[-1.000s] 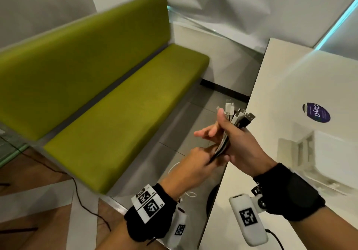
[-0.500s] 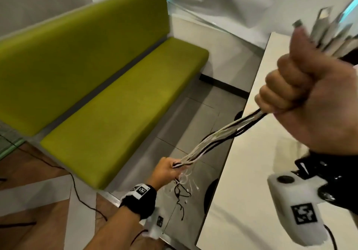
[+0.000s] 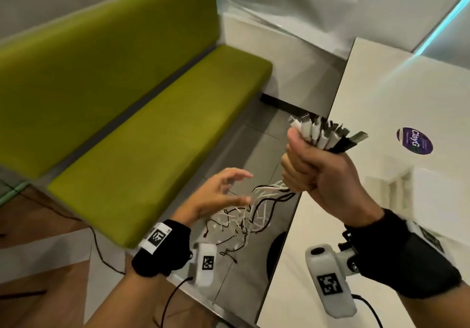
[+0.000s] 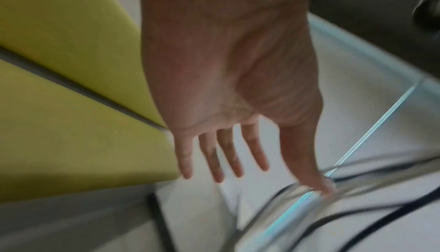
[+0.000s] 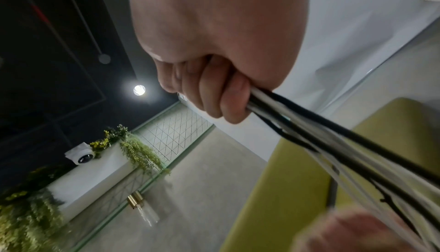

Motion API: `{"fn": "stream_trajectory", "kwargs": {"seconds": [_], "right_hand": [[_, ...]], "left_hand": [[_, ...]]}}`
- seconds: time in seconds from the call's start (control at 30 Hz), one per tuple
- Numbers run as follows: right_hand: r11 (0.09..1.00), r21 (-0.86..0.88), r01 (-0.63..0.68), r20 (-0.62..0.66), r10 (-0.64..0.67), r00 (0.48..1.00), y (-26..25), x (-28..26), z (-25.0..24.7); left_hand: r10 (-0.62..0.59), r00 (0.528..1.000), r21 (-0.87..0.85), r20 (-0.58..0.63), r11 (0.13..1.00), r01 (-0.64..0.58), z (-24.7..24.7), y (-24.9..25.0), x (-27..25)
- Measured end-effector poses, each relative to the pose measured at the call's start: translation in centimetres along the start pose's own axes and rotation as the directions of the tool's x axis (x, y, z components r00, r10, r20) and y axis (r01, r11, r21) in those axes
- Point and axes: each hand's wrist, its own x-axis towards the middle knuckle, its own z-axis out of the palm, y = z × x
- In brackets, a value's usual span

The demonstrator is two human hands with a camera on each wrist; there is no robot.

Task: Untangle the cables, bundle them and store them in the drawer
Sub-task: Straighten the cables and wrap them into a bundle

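My right hand [image 3: 309, 164] grips a bundle of white and black cables [image 3: 256, 208] in a fist, over the left edge of the white table [image 3: 381, 93]. Their plugs [image 3: 328, 134] stick up out of the fist. Below it the cables hang loose and spread out above the floor. In the right wrist view my curled fingers [image 5: 214, 98] close round the cables [image 5: 333, 143], which run down to the right. My left hand [image 3: 221, 192] is spread, fingers straight, just left of the hanging cables. In the left wrist view its thumb [image 4: 307, 164] lies against blurred cables [image 4: 357, 199]. No drawer is in view.
A green upholstered bench [image 3: 142, 124] runs along the left, with grey tiled floor [image 3: 256, 149] between it and the table. A round purple sticker [image 3: 414, 140] lies on the tabletop. A dark round table base [image 3: 276, 251] stands under the table edge.
My right hand, raised high half a second ago, has come back down to the table edge. My left hand let go of the lower cables and opened; the cables now hang slack.
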Motion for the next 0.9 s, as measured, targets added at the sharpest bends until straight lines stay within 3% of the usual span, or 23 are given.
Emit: {"fn": "stream_trajectory", "kwargs": {"seconds": [0.07, 0.13, 0.3, 0.4, 0.5, 0.6, 0.9], "right_hand": [[1.0, -0.009, 0.0, 0.026, 0.001, 1.0, 0.3, 0.3, 0.2], [0.999, -0.032, 0.016, 0.052, -0.015, 0.999, 0.5, 0.5, 0.2], [0.999, -0.031, -0.017, 0.087, 0.02, 0.996, 0.4, 0.2, -0.3], [0.999, -0.031, -0.017, 0.138, 0.021, 0.99, -0.3, -0.2, -0.2], [0.999, -0.052, 0.007, 0.169, 0.002, 0.986, -1.3, -0.6, 0.0], [0.999, -0.039, 0.029, 0.184, -0.021, 0.983, -2.3, -1.1, 0.2], [0.972, -0.099, 0.213, 0.196, -0.19, 0.962, -7.9, -3.3, -0.2]], "left_hand": [[0.201, 0.976, -0.134, -0.089, 0.968, -0.211, 1.2, 3.9, -0.3], [0.299, 0.951, -0.106, -0.071, 0.946, -0.306, 3.1, 5.6, -0.1], [0.319, 0.946, 0.033, 0.052, 0.947, -0.321, 6.7, 4.7, 0.7], [0.221, 0.964, 0.106, 0.151, 0.966, -0.238, 8.7, 2.0, 1.1], [0.046, 0.996, 0.099, 0.08, 0.994, -0.053, 9.7, -1.3, 1.7], [-0.049, 0.997, 0.095, 0.066, 0.995, 0.043, 10.5, -4.0, 2.3], [-0.383, 0.922, 0.29, 0.05, 0.889, 0.354, 11.0, -15.4, -1.3]]}}
